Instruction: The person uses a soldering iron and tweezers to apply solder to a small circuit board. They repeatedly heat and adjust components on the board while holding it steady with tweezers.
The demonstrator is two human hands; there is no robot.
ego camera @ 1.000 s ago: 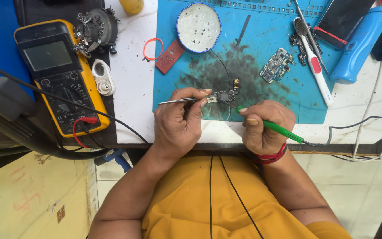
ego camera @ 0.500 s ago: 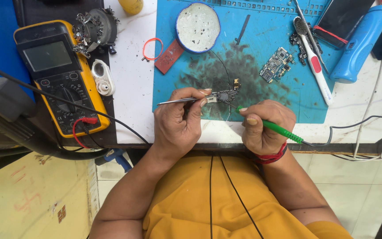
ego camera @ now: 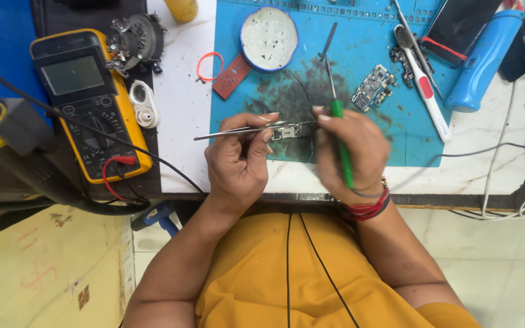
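My left hand (ego camera: 241, 158) grips metal tweezers (ego camera: 226, 133) that pinch a small circuit board (ego camera: 293, 130) just above the blue work mat (ego camera: 360, 146). My right hand (ego camera: 350, 152) holds a green-handled soldering iron (ego camera: 338, 130), its thin tip pointing away from me over the dark stained patch of the mat. The right hand is blurred. Its fingertips touch the right end of the small board.
A yellow multimeter (ego camera: 83, 100) with red and black leads lies at the left. A round white tin (ego camera: 268, 37), a red strip (ego camera: 231, 76), another circuit board (ego camera: 372, 88), a white toothbrush (ego camera: 423, 82) and a blue cylinder (ego camera: 484, 61) sit further back. Cables trail at the right edge.
My right hand swung the green soldering iron from lying low and pointing right to pointing away from me, and moved up beside the board. The left hand kept the tweezers still.
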